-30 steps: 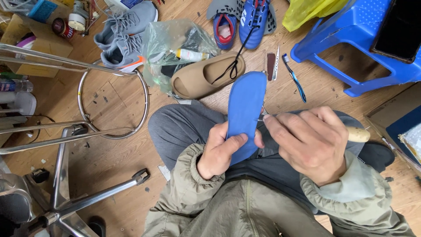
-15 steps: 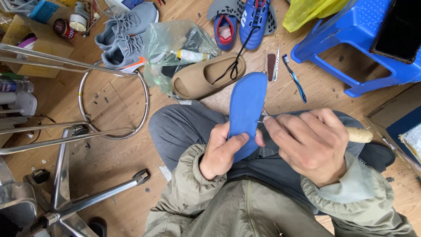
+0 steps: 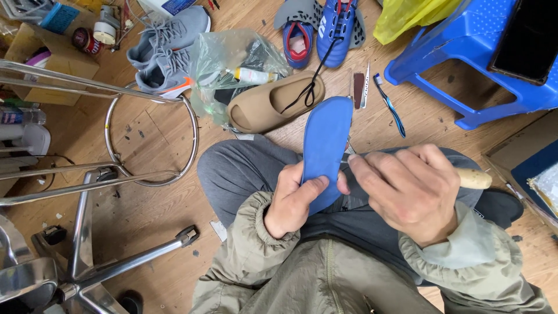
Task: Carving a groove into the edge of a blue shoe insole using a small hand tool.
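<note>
My left hand (image 3: 296, 200) grips the lower end of a blue shoe insole (image 3: 325, 145), which stands nearly upright over my lap. My right hand (image 3: 407, 192) is closed around a tool with a pale wooden handle (image 3: 475, 178) that sticks out to the right. The tool's tip is hidden behind my fingers, right at the insole's right edge. Grey trousers and olive jacket sleeves fill the bottom of the view.
On the wooden floor lie a tan slip-on shoe (image 3: 267, 104), grey sneakers (image 3: 165, 55), a blue sport shoe (image 3: 337, 23), a clear plastic bag (image 3: 232, 58) and a toothbrush (image 3: 392, 104). A blue plastic stool (image 3: 465, 64) stands at right, a chrome stool frame (image 3: 87, 174) at left.
The insole and both hands have stayed almost in place; the right hand has shifted only slightly against the insole's edge.
</note>
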